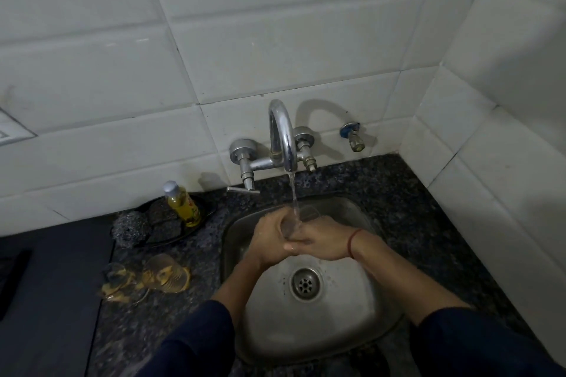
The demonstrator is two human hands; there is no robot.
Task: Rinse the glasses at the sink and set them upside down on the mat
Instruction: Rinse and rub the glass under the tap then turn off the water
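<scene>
Clear, thin-walled drinking glass point(307, 214), held above the far half of the round-cornered stainless steel sink point(352, 315) and directly under the thin stream of water point(294, 193) that falls from the curved chrome tap point(282, 131) on the tiled far wall. The left hand point(269, 239) wraps the glass's side with curled fingers. The right hand point(321, 243), marked by a red thread point(353, 242) at the wrist, closes round its near, lower part, so the two hands meet and only the rim shows beyond them. Judged as a handled object, the glass is light, rigid and brittle, and wet walls will make it slippery. The safest hold is probably round the body with fingers and thumb opposed, not a pinch on the rim, and it should be kept off the tap spout and the steel basin (a knock there could chip it). On the speckled dark granite counter point(196, 254) left of the sink stand two further glasses point(165, 272) with yellowish markings; whether they are upright or inverted cannot be told. Farther left lies a dark flat surface point(46, 285), which may be the mat. At the far left, near the wall, are a yellow bottle point(183, 205) with a grey cap and a grey steel-wool scourer point(130, 228).
</scene>
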